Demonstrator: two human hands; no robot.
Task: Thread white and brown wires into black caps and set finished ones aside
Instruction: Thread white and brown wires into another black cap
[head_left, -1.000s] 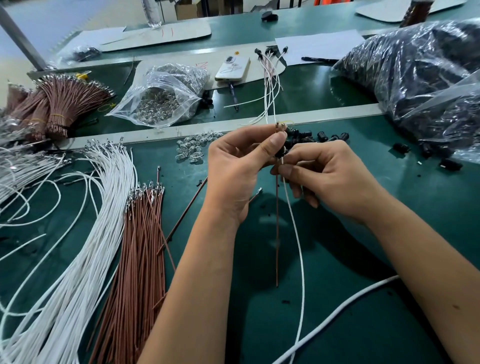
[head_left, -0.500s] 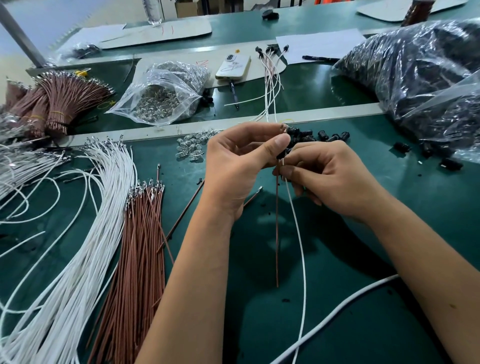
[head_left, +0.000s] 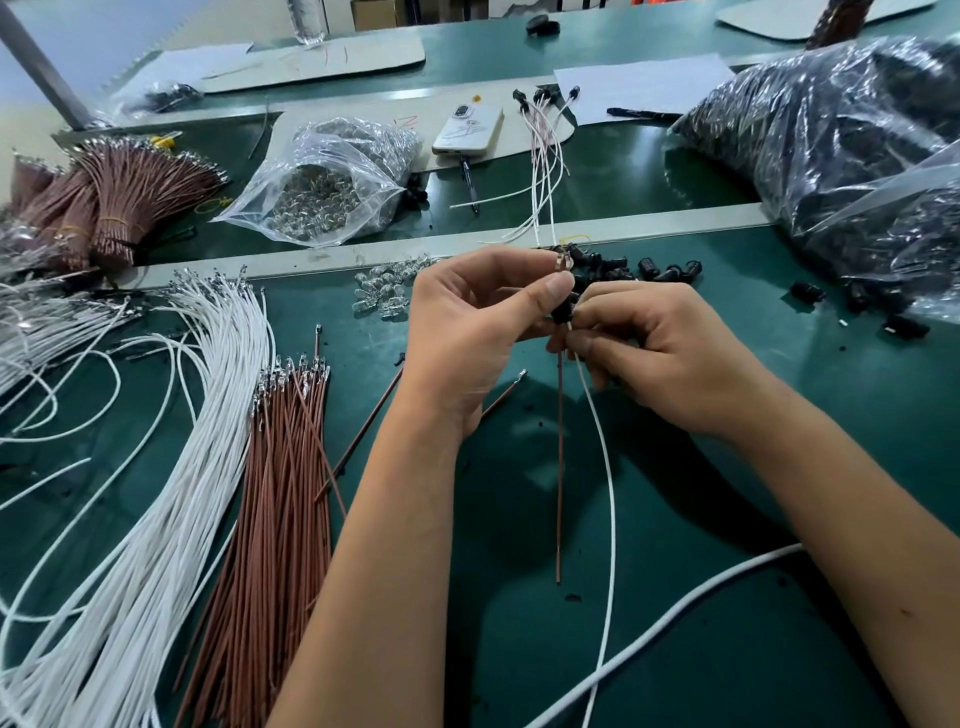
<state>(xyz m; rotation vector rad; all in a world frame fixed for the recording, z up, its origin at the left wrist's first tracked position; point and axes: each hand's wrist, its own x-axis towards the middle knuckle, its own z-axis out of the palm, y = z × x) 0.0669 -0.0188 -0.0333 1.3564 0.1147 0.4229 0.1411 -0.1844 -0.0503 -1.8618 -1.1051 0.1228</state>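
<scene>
While both hands pinch it, black cap trails brown and white wires.

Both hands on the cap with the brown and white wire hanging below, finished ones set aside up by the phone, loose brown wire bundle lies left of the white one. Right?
Not quite. In the head view the loose brown wire bundle lies right of the white one, nearer the left hand. The rest holds: both hands, right hand included, are on the cap, finished ones by the phone.

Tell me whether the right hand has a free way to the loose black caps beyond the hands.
Probably yes: the loose black caps lie uncovered just beyond the right hand, but it is pinching the white wire.
</scene>
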